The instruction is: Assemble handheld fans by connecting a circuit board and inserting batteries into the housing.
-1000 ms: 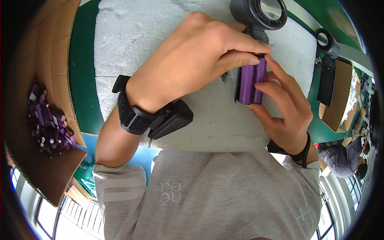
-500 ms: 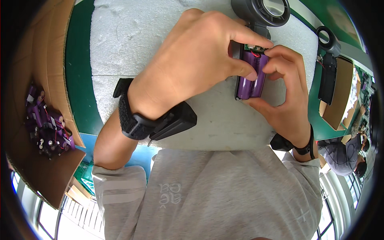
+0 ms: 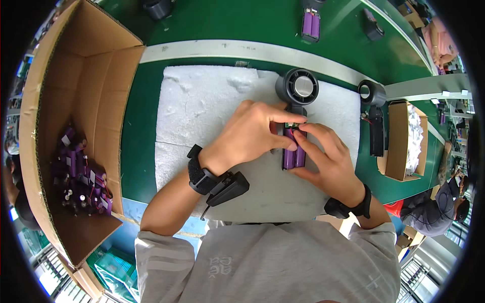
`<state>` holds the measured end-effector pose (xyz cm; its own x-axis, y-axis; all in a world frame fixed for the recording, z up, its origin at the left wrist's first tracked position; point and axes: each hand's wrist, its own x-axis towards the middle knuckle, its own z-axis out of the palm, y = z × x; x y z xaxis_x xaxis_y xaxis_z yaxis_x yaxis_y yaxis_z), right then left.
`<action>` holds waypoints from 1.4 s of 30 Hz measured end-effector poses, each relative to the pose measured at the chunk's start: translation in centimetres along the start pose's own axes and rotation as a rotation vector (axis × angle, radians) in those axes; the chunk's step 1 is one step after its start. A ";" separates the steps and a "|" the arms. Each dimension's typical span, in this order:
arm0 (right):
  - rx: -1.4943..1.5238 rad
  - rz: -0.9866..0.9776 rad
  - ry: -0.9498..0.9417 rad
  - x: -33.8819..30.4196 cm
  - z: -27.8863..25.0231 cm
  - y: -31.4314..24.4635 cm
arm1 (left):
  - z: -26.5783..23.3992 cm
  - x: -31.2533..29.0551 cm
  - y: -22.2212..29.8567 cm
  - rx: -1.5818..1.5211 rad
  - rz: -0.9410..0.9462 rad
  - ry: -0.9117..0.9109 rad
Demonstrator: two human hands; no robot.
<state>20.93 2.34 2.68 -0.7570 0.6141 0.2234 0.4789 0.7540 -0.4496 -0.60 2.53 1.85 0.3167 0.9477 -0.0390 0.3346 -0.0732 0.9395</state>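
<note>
On a white foam pad (image 3: 202,86) lies a black handheld fan (image 3: 297,87), its round head pointing away from me. Its opened handle shows two purple battery cells (image 3: 293,157) side by side, with a green circuit board (image 3: 291,124) and a bit of red wire above them. My left hand (image 3: 248,132) grips the handle from the left, thumb on the cells and index finger across the board. From the right, my right hand (image 3: 328,159) has its fingertips at the wire by the board and its thumb near the handle's lower end. The fingertips partly hide the board.
A tall cardboard box (image 3: 86,91) at the left holds several wired purple cells (image 3: 81,171). To the right lie another black fan (image 3: 374,96) and a small carton (image 3: 396,141) with white material. Beyond the pale strip (image 3: 212,49), more fan parts (image 3: 310,25) rest on the green bench. Other people sit farther off.
The view has shifted back and now takes in more of the bench, so hands and fan look smaller. My right fingertips have moved in toward the wire. The left hand keeps its hold.
</note>
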 end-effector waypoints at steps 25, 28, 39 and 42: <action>-0.066 0.251 0.184 2.4 -3.7 2.6 | -1.2 0.9 -2.2 0.128 0.093 0.514; -0.169 0.358 0.299 1.0 -4.7 3.8 | -2.3 1.2 -2.2 0.125 0.066 0.566; 0.299 0.162 0.283 -0.3 0.4 5.5 | -16.6 11.5 -7.6 0.519 -0.228 1.014; 0.398 0.216 0.242 -0.6 0.1 5.2 | -18.9 12.5 -9.2 0.584 -0.252 0.984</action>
<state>23.84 5.89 0.16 -0.5118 0.8183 0.2615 0.3709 0.4851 -0.7919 -16.52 20.97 -0.87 -0.5541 0.7690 0.3187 0.7279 0.2620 0.6336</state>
